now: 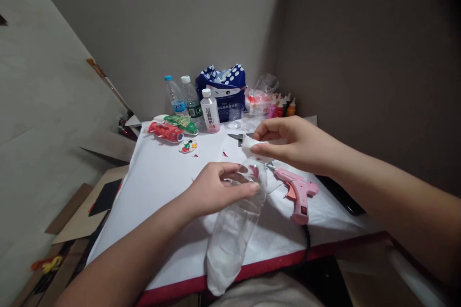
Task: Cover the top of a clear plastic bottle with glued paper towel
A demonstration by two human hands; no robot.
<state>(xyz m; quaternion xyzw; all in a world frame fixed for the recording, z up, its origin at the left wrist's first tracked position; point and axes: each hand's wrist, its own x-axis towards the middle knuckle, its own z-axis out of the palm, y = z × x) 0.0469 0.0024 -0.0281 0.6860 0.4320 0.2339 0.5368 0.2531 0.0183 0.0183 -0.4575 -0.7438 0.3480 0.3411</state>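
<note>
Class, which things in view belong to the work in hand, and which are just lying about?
Work in hand: transparent bottle (left hand); white piece (right hand); probably pink glue gun.

Apparently lying about: blue bag; blue-capped bottle; pink-labelled bottle.

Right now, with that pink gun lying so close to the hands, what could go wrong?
The pink glue gun points toward the clear bottle and the right hand; if its tip is hot, fingers could get burned. Its black cord runs over the red table edge, so a snag might drag it. The left hand grips only the bottle's upper part, so it could slip.
</note>
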